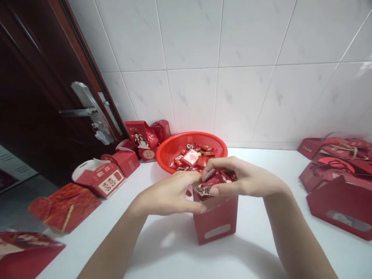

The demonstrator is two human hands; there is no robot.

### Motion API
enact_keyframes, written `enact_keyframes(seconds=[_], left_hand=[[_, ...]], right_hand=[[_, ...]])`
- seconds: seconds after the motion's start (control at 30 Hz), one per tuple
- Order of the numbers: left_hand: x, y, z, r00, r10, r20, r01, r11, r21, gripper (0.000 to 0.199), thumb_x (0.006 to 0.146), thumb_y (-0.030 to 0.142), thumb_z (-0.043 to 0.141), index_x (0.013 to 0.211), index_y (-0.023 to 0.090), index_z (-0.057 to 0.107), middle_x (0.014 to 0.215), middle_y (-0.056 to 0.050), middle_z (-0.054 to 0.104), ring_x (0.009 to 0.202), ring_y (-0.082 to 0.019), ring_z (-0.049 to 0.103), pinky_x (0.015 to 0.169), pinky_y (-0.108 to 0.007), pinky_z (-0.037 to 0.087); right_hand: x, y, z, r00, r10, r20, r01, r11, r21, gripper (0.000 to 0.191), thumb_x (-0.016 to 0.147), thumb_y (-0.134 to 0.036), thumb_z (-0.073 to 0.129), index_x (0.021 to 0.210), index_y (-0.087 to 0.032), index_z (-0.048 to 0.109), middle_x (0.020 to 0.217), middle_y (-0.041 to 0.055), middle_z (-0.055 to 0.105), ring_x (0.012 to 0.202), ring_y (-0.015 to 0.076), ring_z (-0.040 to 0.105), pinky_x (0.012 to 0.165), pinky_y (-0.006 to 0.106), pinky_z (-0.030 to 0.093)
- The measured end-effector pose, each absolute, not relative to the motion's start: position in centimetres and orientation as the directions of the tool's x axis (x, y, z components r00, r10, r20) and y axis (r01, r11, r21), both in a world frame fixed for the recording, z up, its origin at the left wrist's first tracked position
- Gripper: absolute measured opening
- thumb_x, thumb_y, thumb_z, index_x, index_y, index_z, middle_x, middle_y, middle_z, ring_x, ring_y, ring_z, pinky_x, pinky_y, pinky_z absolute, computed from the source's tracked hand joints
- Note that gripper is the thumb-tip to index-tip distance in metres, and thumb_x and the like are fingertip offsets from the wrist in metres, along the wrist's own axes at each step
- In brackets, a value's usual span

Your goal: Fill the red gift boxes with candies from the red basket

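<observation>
An upright red paper gift box [215, 221] with an oval window low on its front stands on the white table, its top open. My left hand [165, 194] is closed on the box's left upper edge, the fingertips at the front rim. Over the opening, my right hand [248, 179] is closed on several red-wrapped candies [214, 181] between thumb and fingers; their lower part is at the box mouth. Just behind both hands sits a red plastic basket [167, 150] containing more wrapped candies [200, 161] and a small pale pink square packet [191, 157].
Assorted red gift boxes [109, 180] line the table's left side, next to a dark door [37, 77] with a metal handle [78, 112]. More red boxes [340, 201] are grouped at the right. A white tiled wall [247, 97] rises behind the table [162, 248].
</observation>
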State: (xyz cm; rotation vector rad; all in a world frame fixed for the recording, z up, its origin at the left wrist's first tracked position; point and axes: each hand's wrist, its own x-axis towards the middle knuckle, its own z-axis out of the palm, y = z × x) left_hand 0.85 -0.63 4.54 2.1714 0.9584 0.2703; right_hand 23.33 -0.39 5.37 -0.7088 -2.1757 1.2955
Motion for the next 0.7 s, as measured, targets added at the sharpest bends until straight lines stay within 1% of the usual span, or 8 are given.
enact_keyframes(seconds=[0.07, 0.17, 0.27, 0.37, 0.47, 0.53, 0.63, 0.7], left_hand=[[0.7, -0.5, 4.5, 0.722, 0.685, -0.097, 0.536, -0.466, 0.704, 0.019, 0.075, 0.028, 0.071, 0.09, 0.021, 0.06, 0.091, 0.001, 0.063, 0.086, -0.019, 0.06, 0.076, -0.028, 0.048], [0.6, -0.5, 4.6, 0.752, 0.654, -0.086, 0.514, -0.5, 0.697, 0.02, 0.075, 0.027, 0.071, 0.09, 0.022, 0.06, 0.092, 0.002, 0.063, 0.09, -0.019, 0.061, 0.08, -0.029, 0.048], [0.6, -0.7, 4.6, 0.746, 0.659, -0.092, 0.529, -0.504, 0.683, 0.02, 0.075, 0.027, 0.072, 0.091, 0.022, 0.061, 0.092, 0.001, 0.065, 0.09, -0.02, 0.061, 0.081, -0.03, 0.048], [0.7, -0.9, 4.5, 0.715, 0.692, -0.102, 0.571, -0.493, 0.656, 0.024, 0.073, 0.03, 0.073, 0.093, 0.022, 0.063, 0.095, 0.0, 0.066, 0.092, -0.021, 0.062, 0.081, -0.032, 0.048], [0.8, -1.0, 4.4, 0.696, 0.71, -0.109, 0.596, -0.485, 0.64, 0.028, 0.071, 0.031, 0.074, 0.095, 0.022, 0.064, 0.097, -0.001, 0.067, 0.092, -0.022, 0.062, 0.081, -0.032, 0.047], [0.8, -1.0, 4.5, 0.698, 0.707, -0.115, 0.595, -0.482, 0.643, 0.029, 0.071, 0.031, 0.074, 0.096, 0.022, 0.063, 0.097, -0.001, 0.067, 0.092, -0.022, 0.062, 0.081, -0.032, 0.047], [0.9, -1.0, 4.6, 0.718, 0.687, -0.111, 0.571, -0.49, 0.659, 0.026, 0.073, 0.029, 0.073, 0.096, 0.022, 0.062, 0.095, 0.001, 0.067, 0.09, -0.02, 0.062, 0.081, -0.031, 0.047], [1.0, -1.0, 4.6, 0.73, 0.676, -0.1, 0.551, -0.495, 0.672, 0.022, 0.075, 0.027, 0.071, 0.094, 0.023, 0.062, 0.093, 0.002, 0.067, 0.089, -0.019, 0.062, 0.081, -0.03, 0.047]], right_hand=[[23.5, -0.4, 5.5, -0.757, 0.648, 0.084, 0.264, 0.422, -0.868, 0.013, 0.088, -0.026, 0.068, 0.097, -0.017, 0.065, 0.088, 0.0009, 0.067, 0.078, 0.0136, 0.06, 0.069, 0.024, 0.047], [23.3, -0.8, 5.6, -0.752, 0.659, 0.02, 0.37, 0.448, -0.814, 0.009, 0.087, -0.022, 0.065, 0.095, -0.017, 0.064, 0.084, -0.0004, 0.066, 0.073, 0.0127, 0.058, 0.064, 0.023, 0.045], [22.7, -1.7, 5.5, -0.737, 0.676, -0.021, 0.465, 0.484, -0.742, 0.012, 0.083, -0.014, 0.065, 0.094, -0.019, 0.064, 0.084, -0.0011, 0.067, 0.071, 0.0123, 0.058, 0.06, 0.022, 0.042], [21.9, -2.8, 5.3, -0.708, 0.706, -0.02, 0.528, 0.512, -0.678, 0.017, 0.079, -0.007, 0.062, 0.091, -0.02, 0.061, 0.083, -0.0026, 0.067, 0.069, 0.0109, 0.057, 0.057, 0.021, 0.039], [21.6, -3.4, 5.0, -0.66, 0.751, 0.002, 0.559, 0.492, -0.668, 0.018, 0.079, -0.008, 0.062, 0.09, -0.022, 0.059, 0.081, -0.0053, 0.067, 0.066, 0.0094, 0.056, 0.056, 0.02, 0.037], [21.6, -3.5, 5.0, -0.664, 0.748, 0.009, 0.542, 0.488, -0.684, 0.016, 0.08, -0.012, 0.065, 0.09, -0.023, 0.059, 0.081, -0.0067, 0.068, 0.066, 0.0087, 0.056, 0.057, 0.02, 0.038], [21.6, -3.2, 5.1, -0.689, 0.724, 0.026, 0.508, 0.508, -0.695, 0.012, 0.082, -0.016, 0.067, 0.086, -0.022, 0.058, 0.079, -0.0071, 0.067, 0.066, 0.0087, 0.056, 0.057, 0.02, 0.037], [21.6, -3.1, 5.2, -0.684, 0.729, 0.024, 0.527, 0.516, -0.675, 0.009, 0.082, -0.017, 0.065, 0.081, -0.022, 0.058, 0.077, -0.0058, 0.067, 0.066, 0.0097, 0.056, 0.056, 0.022, 0.037]])
